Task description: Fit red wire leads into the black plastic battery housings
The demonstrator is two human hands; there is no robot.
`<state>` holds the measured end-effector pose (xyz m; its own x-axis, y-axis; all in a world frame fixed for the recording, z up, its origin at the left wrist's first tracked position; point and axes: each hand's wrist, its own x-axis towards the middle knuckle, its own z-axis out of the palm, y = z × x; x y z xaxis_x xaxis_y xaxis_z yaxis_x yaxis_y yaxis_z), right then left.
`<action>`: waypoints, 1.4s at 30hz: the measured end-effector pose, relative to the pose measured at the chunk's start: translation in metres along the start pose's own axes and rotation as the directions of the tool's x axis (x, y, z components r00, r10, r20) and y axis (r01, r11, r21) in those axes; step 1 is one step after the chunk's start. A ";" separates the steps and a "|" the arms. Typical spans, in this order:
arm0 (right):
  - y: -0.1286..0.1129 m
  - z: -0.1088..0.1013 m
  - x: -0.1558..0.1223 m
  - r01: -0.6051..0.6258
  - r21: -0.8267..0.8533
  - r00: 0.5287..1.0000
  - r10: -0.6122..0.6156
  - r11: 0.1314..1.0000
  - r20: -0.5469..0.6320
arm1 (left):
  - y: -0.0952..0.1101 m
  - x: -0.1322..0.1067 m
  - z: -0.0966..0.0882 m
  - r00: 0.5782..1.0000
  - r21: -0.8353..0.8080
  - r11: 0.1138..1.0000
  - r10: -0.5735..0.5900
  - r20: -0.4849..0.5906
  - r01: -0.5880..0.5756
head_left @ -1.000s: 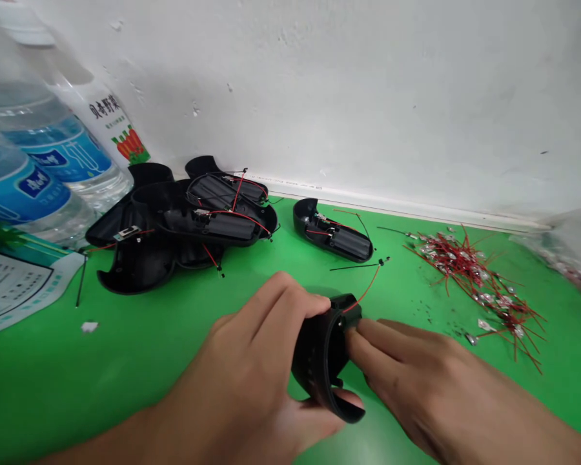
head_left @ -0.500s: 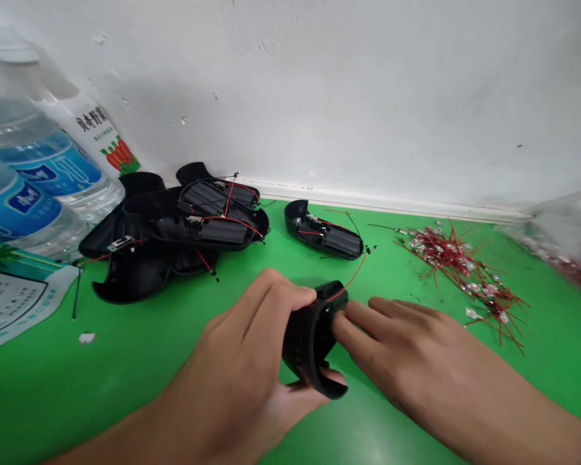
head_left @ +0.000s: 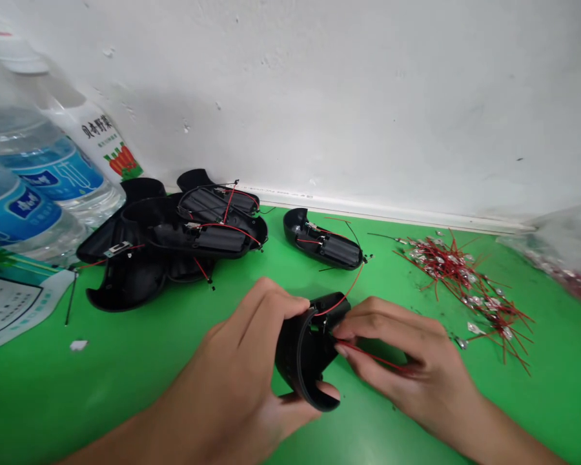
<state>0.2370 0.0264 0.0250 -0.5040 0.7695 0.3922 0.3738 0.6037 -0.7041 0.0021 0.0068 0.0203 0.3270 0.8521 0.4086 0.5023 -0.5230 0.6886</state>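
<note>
My left hand (head_left: 244,355) is wrapped round a curved black plastic shell (head_left: 290,358), with its fingers over the top and the thumb under the lower edge. The shell's hollow side is turned to the right, and a thin red wire arcs from its upper edge. At that opening my right hand (head_left: 411,345) pinches another red wire (head_left: 380,357), whose tail runs back across the palm. The fingertips hide the wire's front end. Beyond my hands lies a similar black shell (head_left: 339,252) fitted with wires and small metal parts.
Several black shells (head_left: 135,278) are piled at left, beside water bottles (head_left: 53,174) and a printed packet (head_left: 19,310). Red wires with metal tabs (head_left: 445,265) lie heaped at right near a clear plastic bag (head_left: 561,245). A white wall (head_left: 343,97) closes off the green table (head_left: 198,420).
My right hand has turned so the pinched red wire now shows across it. The shell in my left hand has shifted slightly down and left.
</note>
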 end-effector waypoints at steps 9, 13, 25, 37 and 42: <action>0.002 0.000 -0.013 0.076 -0.076 0.996 -0.072 0.994 0.058 | 0.000 0.002 -0.001 1.000 0.006 1.000 0.007 0.001 -0.007; 0.002 0.000 -0.018 0.076 -0.088 0.992 -0.066 0.993 0.110 | 0.000 0.000 0.000 1.000 0.004 1.000 -0.002 -0.004 0.002; -0.009 0.035 -0.018 -0.062 0.112 0.974 0.084 0.992 -0.210 | -0.009 0.003 0.011 0.980 -0.012 0.981 -0.192 -0.056 0.192; 0.002 0.021 -0.025 0.276 -0.595 0.958 -0.269 0.755 0.102 | -0.018 0.010 0.004 0.956 -0.019 0.966 -0.253 0.147 0.258; 0.025 0.015 0.005 0.294 -0.699 0.943 -0.316 0.652 0.102 | -0.022 0.021 -0.040 0.981 0.304 0.944 0.079 0.177 -0.131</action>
<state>0.2323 0.0424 0.0005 -0.6729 0.5136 0.5323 0.6398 0.7653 0.0702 -0.0341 0.0366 0.0380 0.5021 0.7911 0.3493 0.6748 -0.6110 0.4139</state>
